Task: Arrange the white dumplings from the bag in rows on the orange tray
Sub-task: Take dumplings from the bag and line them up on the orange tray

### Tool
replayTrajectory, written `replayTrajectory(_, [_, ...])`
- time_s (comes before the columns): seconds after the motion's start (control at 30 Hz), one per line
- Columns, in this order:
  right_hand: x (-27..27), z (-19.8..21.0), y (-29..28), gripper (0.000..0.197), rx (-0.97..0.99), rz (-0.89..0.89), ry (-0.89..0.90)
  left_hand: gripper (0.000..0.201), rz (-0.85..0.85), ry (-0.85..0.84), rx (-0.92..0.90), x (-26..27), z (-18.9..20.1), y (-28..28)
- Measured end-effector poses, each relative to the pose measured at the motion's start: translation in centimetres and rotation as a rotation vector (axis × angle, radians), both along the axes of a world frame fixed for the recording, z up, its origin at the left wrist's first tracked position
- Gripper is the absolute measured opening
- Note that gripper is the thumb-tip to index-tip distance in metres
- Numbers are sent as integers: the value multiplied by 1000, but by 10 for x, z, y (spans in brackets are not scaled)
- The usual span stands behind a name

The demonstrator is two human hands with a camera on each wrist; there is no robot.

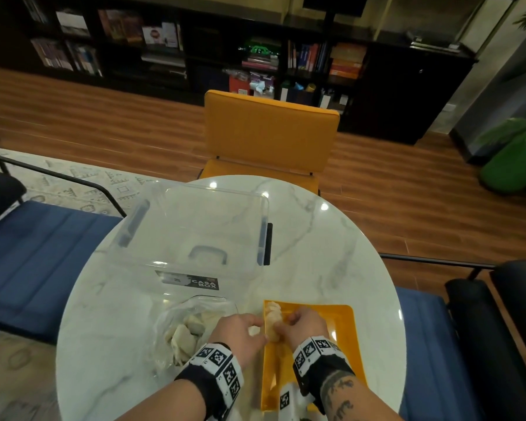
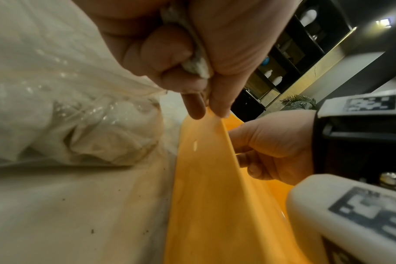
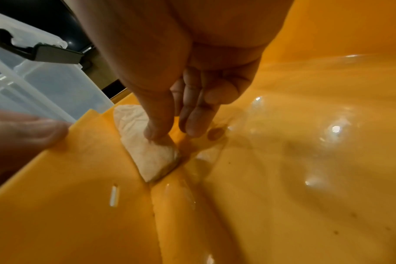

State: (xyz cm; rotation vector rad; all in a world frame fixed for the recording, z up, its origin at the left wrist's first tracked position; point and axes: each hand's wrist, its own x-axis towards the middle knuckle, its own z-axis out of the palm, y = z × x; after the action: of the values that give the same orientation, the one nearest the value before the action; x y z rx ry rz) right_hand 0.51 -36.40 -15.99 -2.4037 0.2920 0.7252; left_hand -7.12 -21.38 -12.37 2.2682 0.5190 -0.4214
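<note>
The orange tray (image 1: 342,335) lies at the table's near right. Two white dumplings stand in a line along its left wall: the far one (image 1: 273,308) is free, and my right hand (image 1: 281,327) pinches the near one (image 3: 153,157) between thumb and fingers as it rests on the tray floor. My left hand (image 1: 257,329) sits just left of the tray with another dumpling (image 2: 196,61) tucked in its curled fingers, and its fingertips (image 2: 217,109) touch the tray rim (image 2: 224,128). The clear plastic bag (image 1: 189,332) with several dumplings lies left of my left hand.
A clear storage box (image 1: 195,235) with a "CASA BOX" label stands on the round marble table (image 1: 331,253) behind the bag. A yellow chair (image 1: 271,132) is across the table, with blue seats on both sides. The tray's right part (image 3: 305,142) is bare and wet-looking.
</note>
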Motion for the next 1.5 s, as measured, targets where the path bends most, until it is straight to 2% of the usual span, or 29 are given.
replayTrajectory(0.37, [0,-7,7,18,-21,58,-2,34,30,-3,-7,-2,-2,-1])
replayTrajectory(0.5, [-2,6,-5,16,56,-24,-35,25,126,-48,-70,-2,-5,5])
replayTrajectory(0.6, [-10,24,-18,10,163,-20,-107,34,261,-51,-324,1,-2,8])
replayTrajectory(0.77, [-50,77,-16,19,392,113,-163,59,611,182,-1008,6,30,-4])
replayTrajectory(0.83, [-63,91,-11,24,376,130,-173,56,653,220,-1191,8,41,-11])
replayTrajectory(0.93, [-69,95,-10,28,351,101,-224,40,631,231,-1371,9,51,-19])
replayTrajectory(1.03, [-69,96,-17,22,358,57,-281,31,533,188,-1368,7,60,-22])
replayTrajectory(1.13, [-69,95,-23,16,412,1,-348,30,474,118,-1355,4,66,-22])
replayTrajectory(1.23, [-69,94,-25,17,579,-124,-344,15,492,102,-1392,2,68,-22])
replayTrajectory(1.3, [-69,97,-26,18,687,-208,-329,24,521,85,-1390,0,67,-21])
replayTrajectory(1.4, [-68,100,-25,22,730,-224,-322,32,473,48,-1326,-5,66,-20])
replayTrajectory(1.5, [-70,96,-24,26,708,-196,-318,27,416,-27,-1150,-6,63,-25])
